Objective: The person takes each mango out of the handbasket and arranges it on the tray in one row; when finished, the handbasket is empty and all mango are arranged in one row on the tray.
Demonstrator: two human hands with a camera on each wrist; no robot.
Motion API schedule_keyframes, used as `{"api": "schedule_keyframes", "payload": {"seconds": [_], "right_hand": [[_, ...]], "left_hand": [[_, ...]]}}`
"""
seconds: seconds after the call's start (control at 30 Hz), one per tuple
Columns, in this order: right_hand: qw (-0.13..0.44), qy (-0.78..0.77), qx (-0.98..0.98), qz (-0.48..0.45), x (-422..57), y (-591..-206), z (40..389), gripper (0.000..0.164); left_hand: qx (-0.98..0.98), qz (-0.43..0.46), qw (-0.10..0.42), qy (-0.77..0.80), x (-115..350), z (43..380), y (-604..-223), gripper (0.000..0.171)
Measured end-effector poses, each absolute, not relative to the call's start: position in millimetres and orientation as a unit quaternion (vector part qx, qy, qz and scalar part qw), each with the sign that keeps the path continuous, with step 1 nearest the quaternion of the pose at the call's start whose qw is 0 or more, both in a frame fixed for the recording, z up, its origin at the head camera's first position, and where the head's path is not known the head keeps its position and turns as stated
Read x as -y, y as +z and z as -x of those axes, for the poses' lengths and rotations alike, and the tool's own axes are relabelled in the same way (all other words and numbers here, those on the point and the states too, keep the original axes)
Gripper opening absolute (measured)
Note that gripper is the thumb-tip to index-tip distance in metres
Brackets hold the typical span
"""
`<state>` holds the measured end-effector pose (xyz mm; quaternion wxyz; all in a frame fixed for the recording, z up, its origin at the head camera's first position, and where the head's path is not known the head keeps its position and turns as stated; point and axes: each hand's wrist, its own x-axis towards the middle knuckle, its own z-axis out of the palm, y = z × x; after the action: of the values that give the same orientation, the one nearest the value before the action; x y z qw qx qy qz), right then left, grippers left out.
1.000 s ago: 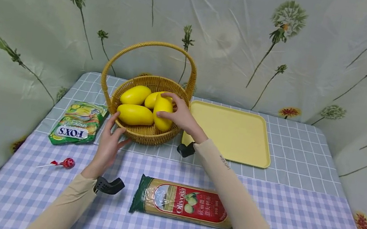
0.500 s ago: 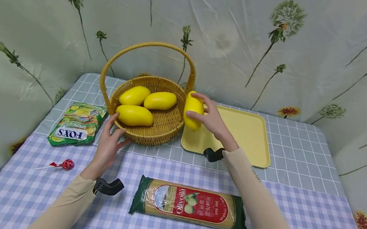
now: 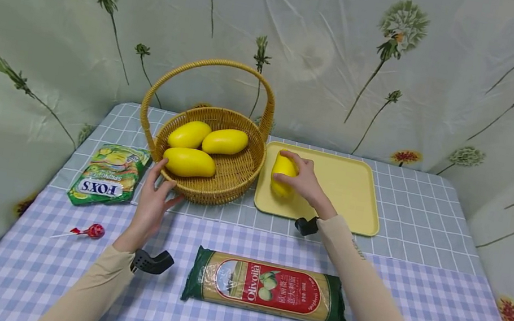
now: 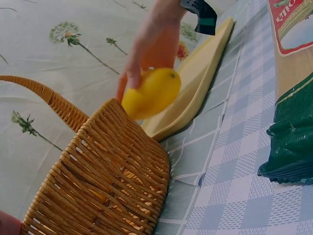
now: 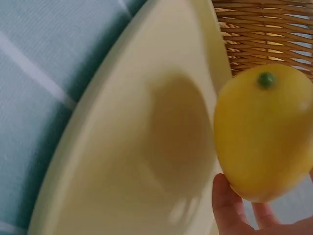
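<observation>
Between thumb and fingers, my right hand (image 3: 306, 182) holds a yellow mango (image 3: 283, 174) over the left part of a yellow tray (image 3: 333, 197). In the right wrist view, the mango (image 5: 264, 132) shows a green stem spot and casts a shadow on the tray. My left hand (image 3: 151, 208) touches the front left side of a wicker basket (image 3: 230, 196) with spread fingers, index fingertip at the rim. Inside the basket lie three more mangoes (image 3: 189, 163). The left wrist view shows the basket's woven side (image 4: 107, 171) and one fingertip at its lower left.
A green FOX'S candy bag (image 3: 110, 175) lies left of the basket, with a red lollipop (image 3: 95, 230) in front of it. A pack of spaghetti (image 3: 268, 287) lies across the front of the checked tablecloth. The basket's tall handle (image 3: 217, 62) arches up near the back curtain.
My right hand has lifted one mango from the basket, carried it rightward past the rim and lowered it toward the tray. My left hand has stayed at the basket.
</observation>
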<state>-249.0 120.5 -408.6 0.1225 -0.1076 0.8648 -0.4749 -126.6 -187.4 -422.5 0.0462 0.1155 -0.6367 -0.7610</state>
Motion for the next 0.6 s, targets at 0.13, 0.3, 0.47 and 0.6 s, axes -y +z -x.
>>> {"api": "schedule_keyframes", "payload": {"seconds": [0.13,0.3,0.47,0.6], "right_hand": [[0.136,-0.450,-0.874,0.121,-115,-413,249,0.066],[0.133,-0.416,-0.890,0.132,-107,-415,252,0.067],[0.138,-0.395,-0.899,0.131,-103,-413,253,0.067],[0.133,-0.401,-0.898,0.126,-102,-408,252,0.066]], "left_hand": [[0.637,-0.114,0.046,-0.761,187,127,-423,0.057],[0.636,-0.117,0.048,-0.761,187,127,-424,0.057],[0.637,-0.118,0.049,-0.760,187,127,-424,0.058],[0.637,-0.119,0.048,-0.760,187,127,-424,0.058]]}}
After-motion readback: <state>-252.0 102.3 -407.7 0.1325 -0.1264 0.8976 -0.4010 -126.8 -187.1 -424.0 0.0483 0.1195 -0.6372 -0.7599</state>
